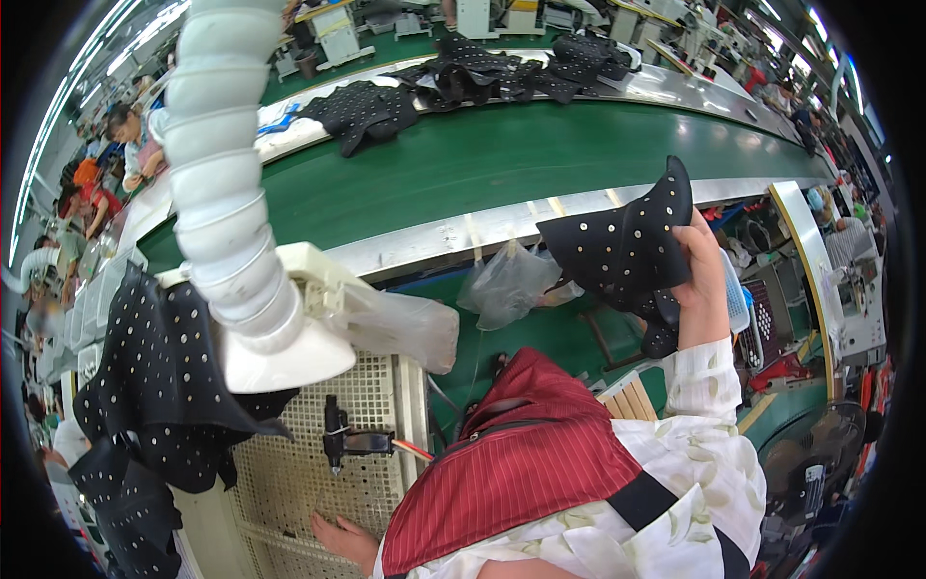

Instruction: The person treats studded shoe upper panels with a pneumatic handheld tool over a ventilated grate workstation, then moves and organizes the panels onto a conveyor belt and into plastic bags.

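Observation:
My right hand (702, 289) is raised at the right and grips a black shoe upper piece dotted with metal studs (627, 251), holding it up beside the edge of the green conveyor belt (502, 159). At the bottom, my left hand (342, 538) rests on a cream perforated work surface (376, 482) with nothing in it. A black hand tool with a red tip (352, 442) lies on that surface above my left hand. A red striped apron (526, 463) covers my front.
A white ribbed extraction hose with a hood (231, 222) hangs over the bench. Black studded pieces are piled at the left (159, 367) and on the far belt (463, 77). Clear plastic bags (506, 285) hang at the belt edge. Other workers sit far left; a fan (815, 463) stands lower right.

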A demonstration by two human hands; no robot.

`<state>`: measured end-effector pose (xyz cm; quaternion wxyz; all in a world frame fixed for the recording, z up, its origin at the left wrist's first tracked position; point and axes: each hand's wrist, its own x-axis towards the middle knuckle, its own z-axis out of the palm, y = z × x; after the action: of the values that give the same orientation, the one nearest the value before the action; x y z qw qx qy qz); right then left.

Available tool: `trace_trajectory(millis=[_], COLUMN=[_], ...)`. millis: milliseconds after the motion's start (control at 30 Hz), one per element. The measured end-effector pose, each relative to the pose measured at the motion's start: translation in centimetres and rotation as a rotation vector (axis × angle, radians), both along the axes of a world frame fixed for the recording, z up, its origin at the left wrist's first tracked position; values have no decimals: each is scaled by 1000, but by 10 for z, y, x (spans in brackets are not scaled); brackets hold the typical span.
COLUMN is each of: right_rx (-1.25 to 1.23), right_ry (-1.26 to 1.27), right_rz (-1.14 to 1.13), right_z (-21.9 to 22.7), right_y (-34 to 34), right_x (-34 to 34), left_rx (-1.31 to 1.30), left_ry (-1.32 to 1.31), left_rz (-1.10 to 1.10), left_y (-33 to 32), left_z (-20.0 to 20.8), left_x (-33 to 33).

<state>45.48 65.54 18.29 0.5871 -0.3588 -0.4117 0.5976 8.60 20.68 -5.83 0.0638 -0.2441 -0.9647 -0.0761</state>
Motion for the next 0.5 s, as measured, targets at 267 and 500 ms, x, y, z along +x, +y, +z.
trace_trajectory(millis=[267,500], right_rx=[127,85], right_ry=[82,167], right_rz=[-67,101], right_z=[3,-15], right_y=[66,143], right_x=[57,74], left_rx=[-57,-402], left_ry=[114,380], left_rz=[180,-105], left_y=[3,42], left_z=[-2,31], left_x=[-3,-13])
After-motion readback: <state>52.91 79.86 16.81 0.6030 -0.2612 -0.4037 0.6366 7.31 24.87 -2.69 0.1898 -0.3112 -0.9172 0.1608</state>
